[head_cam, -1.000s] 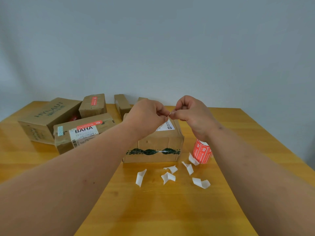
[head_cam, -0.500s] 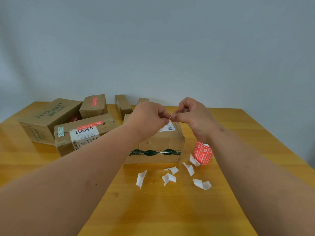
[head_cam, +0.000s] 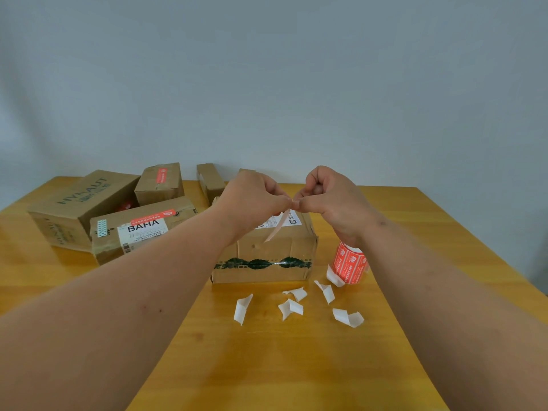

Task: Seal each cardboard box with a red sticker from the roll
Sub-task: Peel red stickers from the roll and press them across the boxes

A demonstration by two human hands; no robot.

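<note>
White backing scraps [head_cam: 290, 309] litter the worktop [head_cam: 267, 366] below the hands. The left hand [head_cam: 252, 197] and right hand [head_cam: 329, 200] pinch a pale sticker strip [head_cam: 275, 228] above a cardboard box [head_cam: 264, 253]; the red roll [head_cam: 350, 264] stands under the right wrist, sealed boxes [head_cam: 142, 226] beyond the left.

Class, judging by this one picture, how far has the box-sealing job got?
Done: the BAHA box and a small box behind it carry red stickers; five backing scraps lie discarded. In hand: left hand and right hand pinch a strip over the front box. Left: stick it down; no sticker shows on the HYNAUT box.
</note>
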